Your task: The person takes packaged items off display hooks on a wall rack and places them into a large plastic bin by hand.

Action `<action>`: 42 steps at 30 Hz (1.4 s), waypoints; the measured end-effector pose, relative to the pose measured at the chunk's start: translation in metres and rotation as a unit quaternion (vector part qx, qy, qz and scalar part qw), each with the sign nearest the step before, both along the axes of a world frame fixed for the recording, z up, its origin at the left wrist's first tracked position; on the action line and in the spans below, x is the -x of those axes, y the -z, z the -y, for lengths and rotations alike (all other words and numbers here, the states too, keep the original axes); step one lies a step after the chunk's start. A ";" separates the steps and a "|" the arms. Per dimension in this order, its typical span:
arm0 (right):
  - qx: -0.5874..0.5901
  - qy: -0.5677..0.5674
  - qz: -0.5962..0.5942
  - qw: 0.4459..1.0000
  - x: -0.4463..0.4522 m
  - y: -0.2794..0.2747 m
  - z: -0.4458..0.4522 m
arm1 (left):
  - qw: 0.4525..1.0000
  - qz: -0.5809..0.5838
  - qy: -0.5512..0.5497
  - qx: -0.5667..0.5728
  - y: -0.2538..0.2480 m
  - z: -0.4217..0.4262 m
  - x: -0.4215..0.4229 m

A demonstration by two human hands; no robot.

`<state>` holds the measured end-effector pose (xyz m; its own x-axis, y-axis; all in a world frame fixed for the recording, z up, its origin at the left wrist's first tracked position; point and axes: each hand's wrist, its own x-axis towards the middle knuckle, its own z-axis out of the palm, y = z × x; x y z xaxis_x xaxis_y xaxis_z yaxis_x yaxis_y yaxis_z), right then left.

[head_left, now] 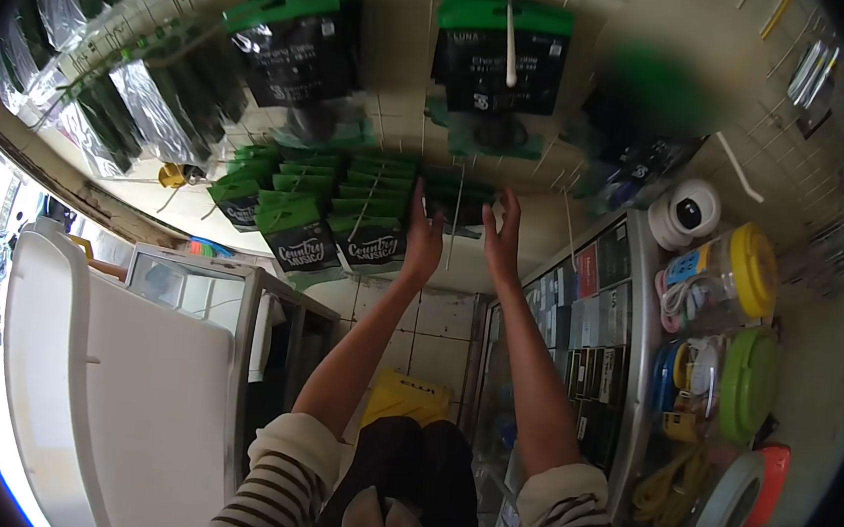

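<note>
My left hand (424, 243) is raised to the pegboard wall, fingers pointing up along the edge of a row of green-and-black "Country Music" packets (375, 244). My right hand (501, 238) is up a short way to the right, thumb and fingers apart. Between the two hands hangs a smaller group of dark packets with green tops (462, 189) on a hook. Both hands are right at its sides; whether the fingertips touch it is unclear. Neither hand visibly grips anything. More "Country Music" packets (289, 237) hang further left.
Charging cable packets (501, 55) hang above on long hooks. At right stands a glass cabinet of small boxes (607, 310), with a white camera (689, 209) and lidded jars of cables (748, 382). A yellow bag (408, 400) lies below; a white panel (145, 390) stands left.
</note>
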<state>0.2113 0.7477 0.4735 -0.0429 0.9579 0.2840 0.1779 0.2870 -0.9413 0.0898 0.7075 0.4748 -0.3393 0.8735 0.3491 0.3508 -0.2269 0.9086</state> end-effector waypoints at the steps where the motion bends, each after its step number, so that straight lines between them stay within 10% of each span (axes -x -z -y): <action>1: -0.007 -0.008 -0.008 1.000 0.002 0.006 -0.006 | 1.000 0.008 -0.003 -0.009 0.003 -0.005 -0.001; 21: 0.038 0.043 0.009 0.998 -0.013 -0.009 0.075 | 0.981 0.093 -0.170 -0.011 -0.009 0.074 -0.042; 42: 0.093 0.001 -0.063 0.994 -0.010 -0.203 0.211 | 0.986 0.120 -0.098 0.054 -0.220 0.220 -0.015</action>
